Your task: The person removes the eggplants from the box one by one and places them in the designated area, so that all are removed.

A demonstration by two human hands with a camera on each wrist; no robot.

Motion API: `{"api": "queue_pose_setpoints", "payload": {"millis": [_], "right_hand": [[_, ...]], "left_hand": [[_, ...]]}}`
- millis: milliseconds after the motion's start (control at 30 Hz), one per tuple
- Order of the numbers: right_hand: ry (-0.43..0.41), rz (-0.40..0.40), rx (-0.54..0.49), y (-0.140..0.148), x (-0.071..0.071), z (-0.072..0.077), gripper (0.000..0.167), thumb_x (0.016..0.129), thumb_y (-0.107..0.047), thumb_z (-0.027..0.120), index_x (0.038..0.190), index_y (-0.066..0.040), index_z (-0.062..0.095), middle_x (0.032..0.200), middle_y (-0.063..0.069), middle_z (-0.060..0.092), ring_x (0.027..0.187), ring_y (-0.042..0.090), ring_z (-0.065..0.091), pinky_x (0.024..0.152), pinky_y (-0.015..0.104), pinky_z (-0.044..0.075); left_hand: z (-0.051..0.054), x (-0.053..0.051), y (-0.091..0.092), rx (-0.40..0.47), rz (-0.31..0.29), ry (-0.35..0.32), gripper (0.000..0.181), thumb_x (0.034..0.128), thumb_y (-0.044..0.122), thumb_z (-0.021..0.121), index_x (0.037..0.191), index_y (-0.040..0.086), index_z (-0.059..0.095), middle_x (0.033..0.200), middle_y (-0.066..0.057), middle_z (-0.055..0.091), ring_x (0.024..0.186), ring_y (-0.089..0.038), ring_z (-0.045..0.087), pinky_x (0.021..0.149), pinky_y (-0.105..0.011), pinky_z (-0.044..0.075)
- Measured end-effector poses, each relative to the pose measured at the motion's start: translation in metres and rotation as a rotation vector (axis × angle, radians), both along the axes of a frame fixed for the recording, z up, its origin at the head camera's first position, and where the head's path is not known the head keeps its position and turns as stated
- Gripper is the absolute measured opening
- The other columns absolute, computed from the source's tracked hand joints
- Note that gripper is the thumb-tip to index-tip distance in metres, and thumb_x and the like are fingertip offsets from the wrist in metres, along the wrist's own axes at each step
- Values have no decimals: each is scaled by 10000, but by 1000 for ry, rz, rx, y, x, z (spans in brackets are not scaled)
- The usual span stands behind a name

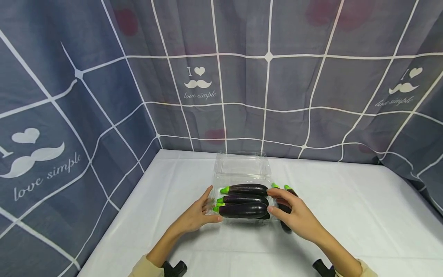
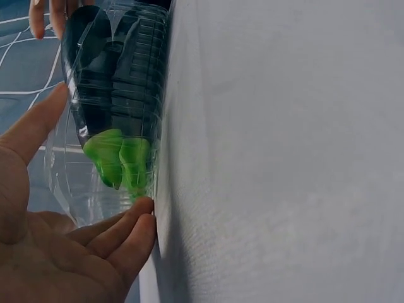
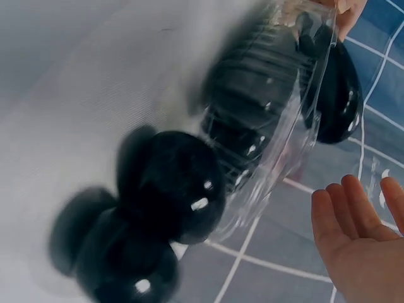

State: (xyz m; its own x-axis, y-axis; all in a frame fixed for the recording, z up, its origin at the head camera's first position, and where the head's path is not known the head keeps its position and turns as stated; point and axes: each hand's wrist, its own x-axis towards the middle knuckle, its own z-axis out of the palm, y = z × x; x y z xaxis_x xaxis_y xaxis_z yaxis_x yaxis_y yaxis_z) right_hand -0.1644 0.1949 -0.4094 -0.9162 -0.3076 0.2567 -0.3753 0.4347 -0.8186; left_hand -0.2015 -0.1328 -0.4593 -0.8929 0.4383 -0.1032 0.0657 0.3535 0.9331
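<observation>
A clear plastic clamshell box [image 1: 242,181] lies with its lid raised toward the back, holding several dark eggplants with green stem ends. The nearest eggplant [image 1: 243,210] sits on top of the others. At the box's left end is my left hand [image 1: 197,216], thumb and fingers spread around the corner, fingertips touching the plastic near the green stems [image 2: 104,158]. My right hand [image 1: 294,215] hovers by the box's right end with loosely extended fingers; the right wrist view shows its palm holding nothing. Beneath it two loose eggplants [image 3: 177,186] lie beside the box, partly hidden in the head view.
A white cloth [image 1: 346,215] covers the table. Grey-blue curtains [image 1: 242,84] with white grid lines hang behind it and along both sides. Black wrist mounts [image 1: 175,269] show at the lower edge.
</observation>
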Motion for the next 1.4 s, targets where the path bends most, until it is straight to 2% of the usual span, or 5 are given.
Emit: {"api": "queue_pose_setpoints", "payload": {"millis": [133,533,800,1033,1400], "right_hand": [[27,28,1,-9,-3,3,388,942,-221,696,1308,-138,601,1281,21,613,1201,243,568,1014,395,444],[45,99,14,-43,-10,6,391,955,-268,673,1328,-190,584,1281,-19,613,1200,246,561,991,557,421],[88,149,37,-66,-21,8,407,953,-307,674,1326,-163,599,1297,-23,602,1200,232,558,981,530,444],[114,209,131,-71,-35,4,403,956,-285,668,1324,-133,607,1305,-12,610,1225,180,549,992,473,455],[111,307,233,-66,-39,-6,460,956,-327,662,1355,-107,597,1357,-6,580,1282,188,501,1033,471,418]], "left_hand": [[0,0,1,-3,0,-1,1078,854,300,798,1600,126,39,1551,-342,171,1400,-444,298,1096,-489,326],[-1,-1,-1,4,2,5,1079,853,285,797,1599,120,35,1570,-312,145,1418,-431,265,1110,-499,302],[-2,0,0,14,15,-5,1079,846,274,804,1599,115,47,1547,-329,204,1414,-416,289,1112,-497,301],[-1,0,1,21,7,-13,1075,852,288,797,1601,143,40,1562,-313,179,1421,-408,280,1117,-487,297],[-1,1,1,13,-1,-5,1065,863,279,786,1600,129,32,1555,-327,179,1415,-426,278,1111,-496,302]]}}
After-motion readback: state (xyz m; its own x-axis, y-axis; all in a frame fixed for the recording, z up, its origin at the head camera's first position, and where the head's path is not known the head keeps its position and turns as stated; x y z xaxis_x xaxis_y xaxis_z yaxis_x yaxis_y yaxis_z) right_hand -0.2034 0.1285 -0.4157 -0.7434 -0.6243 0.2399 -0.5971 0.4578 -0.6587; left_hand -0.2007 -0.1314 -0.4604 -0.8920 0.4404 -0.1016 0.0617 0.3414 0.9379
